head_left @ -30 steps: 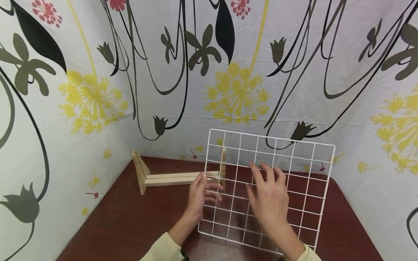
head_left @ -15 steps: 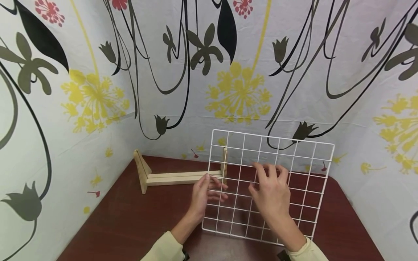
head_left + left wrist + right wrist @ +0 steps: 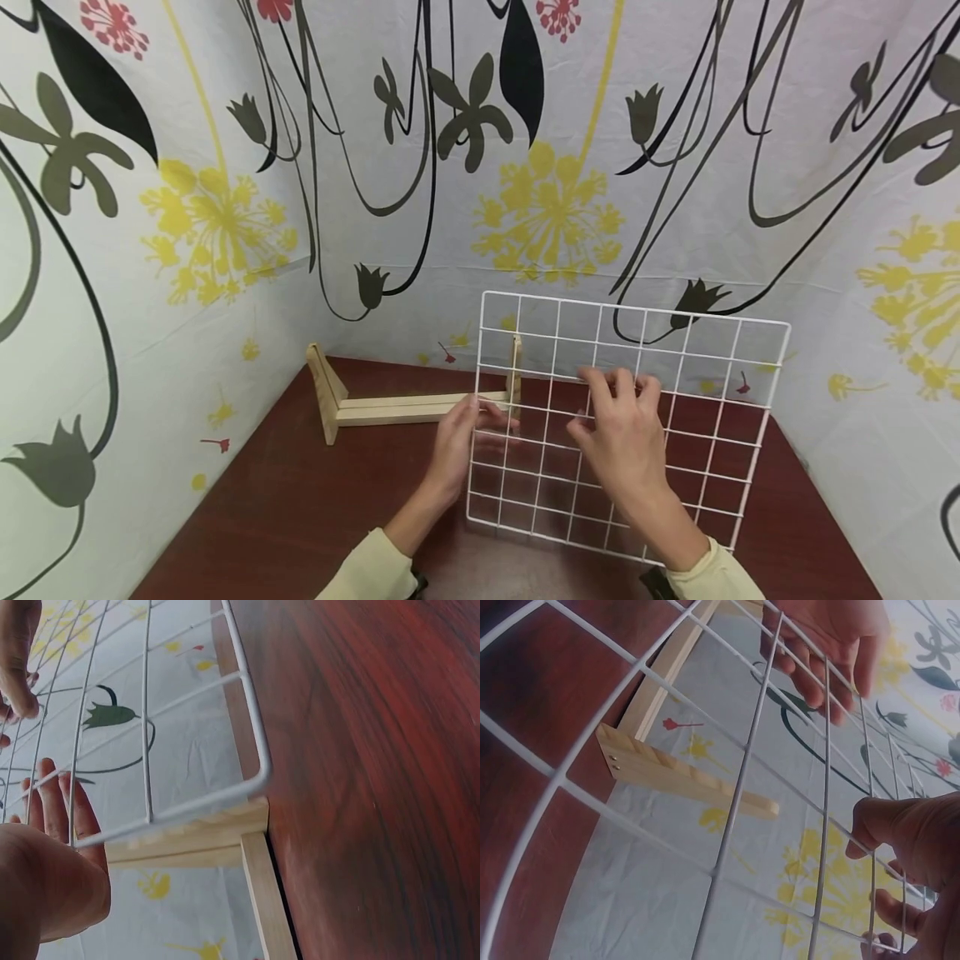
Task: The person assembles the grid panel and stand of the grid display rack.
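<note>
A white wire grid panel (image 3: 552,375) stands tilted in front of me, held between both hands. My left hand (image 3: 452,446) grips its left edge, thumb on the near side and fingers behind the wires. In the left wrist view, the fingers of that left hand (image 3: 52,877) reach past the panel's edge wire. Over the panel's middle, my right hand (image 3: 626,433) holds the wires with bent fingers. From the right wrist, the thumb and curled fingertips of my right hand (image 3: 922,840) show at the wires.
A pale wooden stand (image 3: 420,410) with two uprights joined by a crossbar sits at the back left, its right end seen through the grid. The dark red-brown table (image 3: 300,508) is bordered by flower-printed cloth (image 3: 420,225) at the back and sides.
The grid has turned a little, and its right side has swung out to the right and slightly up. Both hands keep nearly the same places on it. The wooden stand has not moved.
</note>
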`<move>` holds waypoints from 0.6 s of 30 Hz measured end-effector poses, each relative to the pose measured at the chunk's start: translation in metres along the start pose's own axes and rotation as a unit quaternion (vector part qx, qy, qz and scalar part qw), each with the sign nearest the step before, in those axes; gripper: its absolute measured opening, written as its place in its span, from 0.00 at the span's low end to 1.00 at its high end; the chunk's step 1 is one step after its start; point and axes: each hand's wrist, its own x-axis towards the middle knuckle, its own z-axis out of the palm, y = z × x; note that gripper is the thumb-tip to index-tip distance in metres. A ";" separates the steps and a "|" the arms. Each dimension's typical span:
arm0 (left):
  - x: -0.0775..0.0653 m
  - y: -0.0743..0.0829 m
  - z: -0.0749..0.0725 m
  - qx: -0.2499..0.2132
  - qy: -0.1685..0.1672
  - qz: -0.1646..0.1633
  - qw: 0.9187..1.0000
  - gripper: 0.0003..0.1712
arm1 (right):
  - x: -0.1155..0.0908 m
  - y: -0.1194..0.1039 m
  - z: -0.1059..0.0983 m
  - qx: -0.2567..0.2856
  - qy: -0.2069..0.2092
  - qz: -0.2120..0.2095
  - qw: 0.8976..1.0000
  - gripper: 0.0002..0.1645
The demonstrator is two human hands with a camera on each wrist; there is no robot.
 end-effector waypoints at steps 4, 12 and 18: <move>0.000 0.001 -0.013 0.031 0.019 0.020 0.999 0.30 | 0.004 0.002 -0.003 0.007 0.003 -0.010 1.000 0.39; 0.003 0.013 -0.055 0.085 0.084 0.045 0.992 0.27 | 0.009 0.009 -0.009 0.006 -0.004 -0.011 1.000 0.37; -0.002 0.030 -0.097 0.120 0.191 0.103 0.969 0.25 | 0.010 0.008 -0.013 -0.001 0.004 -0.012 1.000 0.37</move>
